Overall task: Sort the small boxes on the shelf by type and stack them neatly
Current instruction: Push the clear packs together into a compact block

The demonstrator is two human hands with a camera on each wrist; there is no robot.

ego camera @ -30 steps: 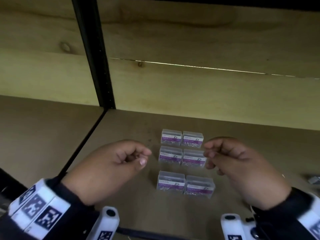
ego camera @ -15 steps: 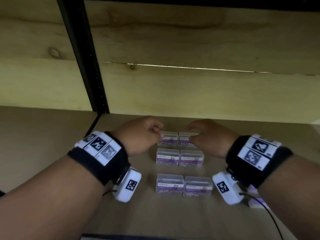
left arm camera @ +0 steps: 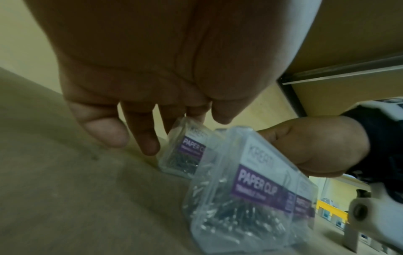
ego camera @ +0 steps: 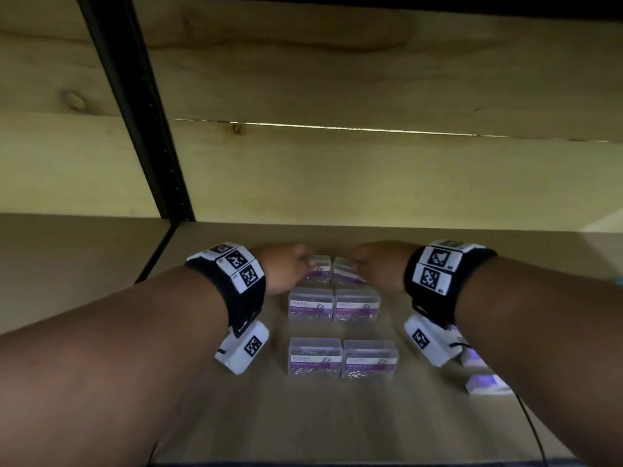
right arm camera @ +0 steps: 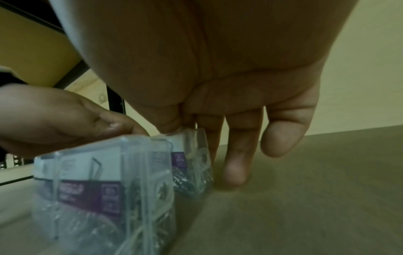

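Observation:
Six clear paper clip boxes with purple labels stand on the shelf in three rows of two. My left hand [ego camera: 308, 261] reaches to the back-left box [ego camera: 318, 269] and pinches its top edge between thumb and forefinger [left arm camera: 196, 115]. My right hand [ego camera: 354, 262] pinches the back-right box [ego camera: 344, 273], thumb in front and fingers [right arm camera: 235, 169] behind it. The middle pair [ego camera: 310, 303] [ego camera: 356, 305] and the front pair [ego camera: 315, 360] [ego camera: 369, 362] stand untouched between my forearms. In the wrist views the middle boxes [left arm camera: 250, 198] [right arm camera: 113, 189] loom close.
A black shelf upright [ego camera: 135, 106] stands at the back left, against the wooden back wall [ego camera: 371, 180]. Small white and purple items [ego camera: 485, 382] lie under my right forearm. Bare shelf board [ego camera: 337, 416] lies in front of the boxes.
Both hands have gone forward from above the middle row to the back row. They held nothing a second ago and now pinch the two back boxes.

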